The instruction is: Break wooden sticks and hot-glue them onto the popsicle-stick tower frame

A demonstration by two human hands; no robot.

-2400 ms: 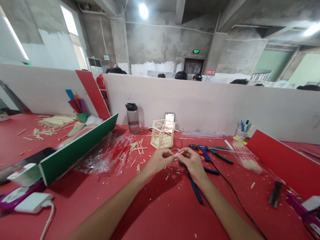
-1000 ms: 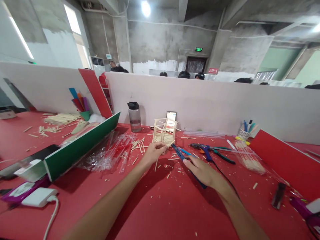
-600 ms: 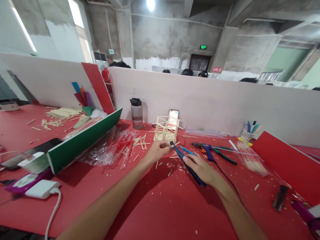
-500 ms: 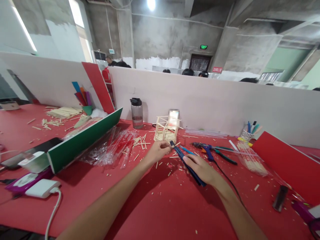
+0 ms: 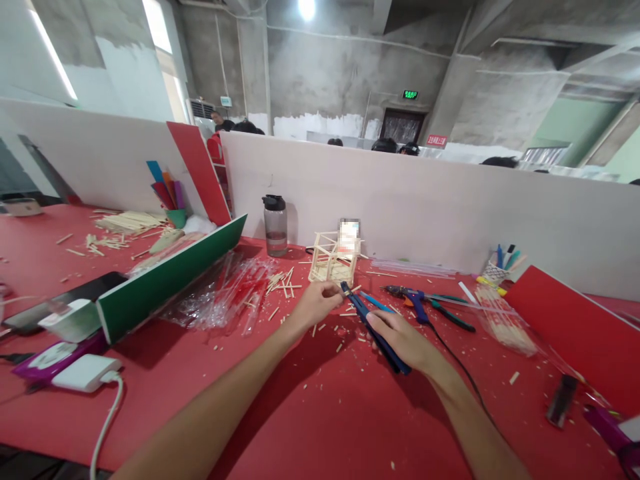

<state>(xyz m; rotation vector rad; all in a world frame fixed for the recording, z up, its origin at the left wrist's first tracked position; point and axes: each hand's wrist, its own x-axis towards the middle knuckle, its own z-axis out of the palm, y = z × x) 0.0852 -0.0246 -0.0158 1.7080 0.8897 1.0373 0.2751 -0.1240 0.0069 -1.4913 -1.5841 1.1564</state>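
My right hand [image 5: 395, 337] is wrapped round a dark blue long-handled cutting tool [image 5: 367, 320], its jaws pointing up and left. My left hand [image 5: 320, 303] is pinched beside the jaws, over the red table; whatever lies between the fingertips is too small to make out. Just behind the left hand stands a frame of thin wooden sticks [image 5: 333, 263]. A phone [image 5: 349, 237] with a blurred screen is upright at the back of the frame. Short stick offcuts [image 5: 339, 348] lie scattered beneath the hands.
Right of the hands lie a glue gun [image 5: 415, 300] with a cable and green-handled pliers [image 5: 455, 317]. A bottle [image 5: 276, 227] stands by the white partition [image 5: 415, 200]. Left are loose sticks [image 5: 285, 283], plastic wrap [image 5: 215, 300] and a green board [image 5: 175, 280]. Bagged sticks [image 5: 503, 320] lie right.
The view has shifted slightly. Both hands and the tool hold nearly the same pose; a small stick piece that showed by the tool's jaws is no longer seen there.
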